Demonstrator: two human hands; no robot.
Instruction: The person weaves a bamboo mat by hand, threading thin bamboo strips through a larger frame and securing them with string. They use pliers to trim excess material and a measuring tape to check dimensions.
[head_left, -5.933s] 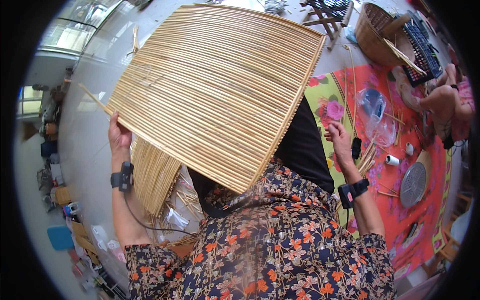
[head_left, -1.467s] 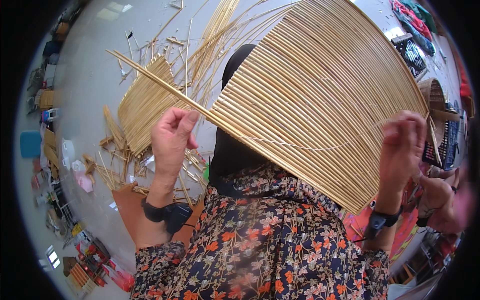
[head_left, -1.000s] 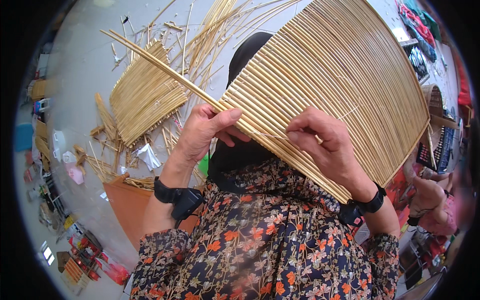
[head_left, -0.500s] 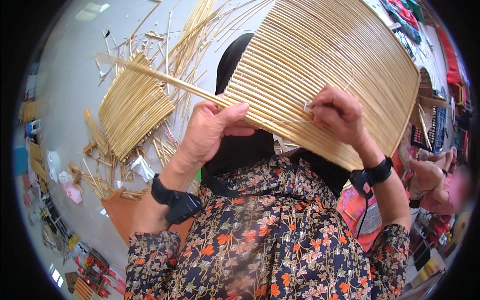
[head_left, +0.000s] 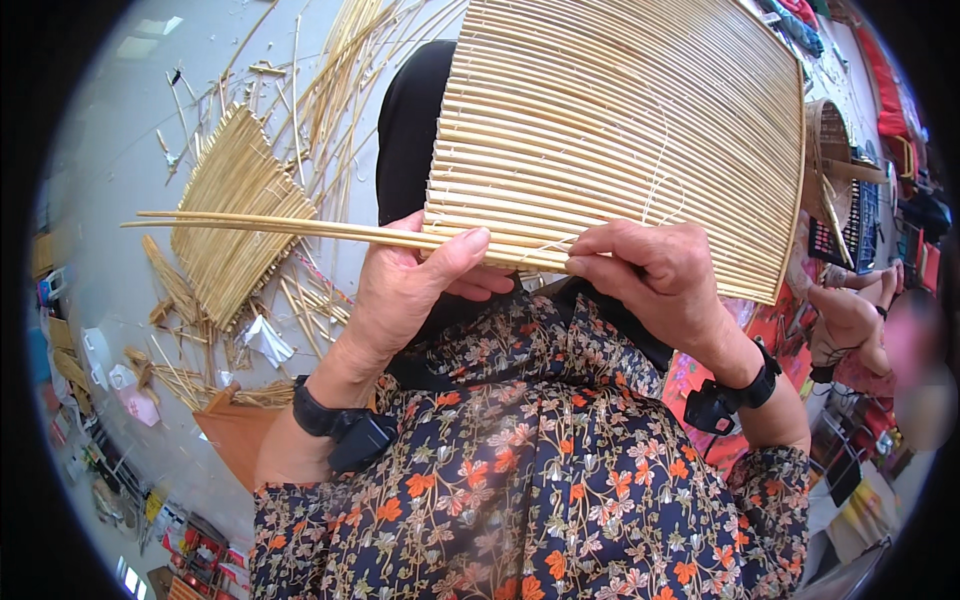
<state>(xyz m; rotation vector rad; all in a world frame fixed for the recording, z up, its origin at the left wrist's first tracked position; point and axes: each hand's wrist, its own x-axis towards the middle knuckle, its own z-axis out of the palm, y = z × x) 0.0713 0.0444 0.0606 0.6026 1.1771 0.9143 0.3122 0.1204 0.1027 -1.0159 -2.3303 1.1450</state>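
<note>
A mat of pale straw-like stalks (head_left: 600, 130), stitched side by side with white thread, lies over my lap. My left hand (head_left: 395, 290) is closed on its near left corner, the thumb pressing on long loose-ended stalks (head_left: 270, 228) that stick out to the left. At the mat's near edge my right hand (head_left: 660, 275) is closed in a pinch, thumb and forefinger at the outermost stalks. Whether a needle is between those fingertips is hidden. A loose loop of white thread (head_left: 662, 165) lies on the mat beyond the right hand.
A smaller stalk mat (head_left: 235, 220) lies on the floor at left, among loose stalks (head_left: 330, 100) and a crumpled white paper (head_left: 268, 342). At right are a woven basket (head_left: 825, 140), a dark blue crate (head_left: 858, 225) and another person's bare limbs (head_left: 845, 325).
The mat has turned and shifted left. My right hand has come down to its near edge, and the thread that was taut now hangs slack. The protruding stalks have swung nearer to level.
</note>
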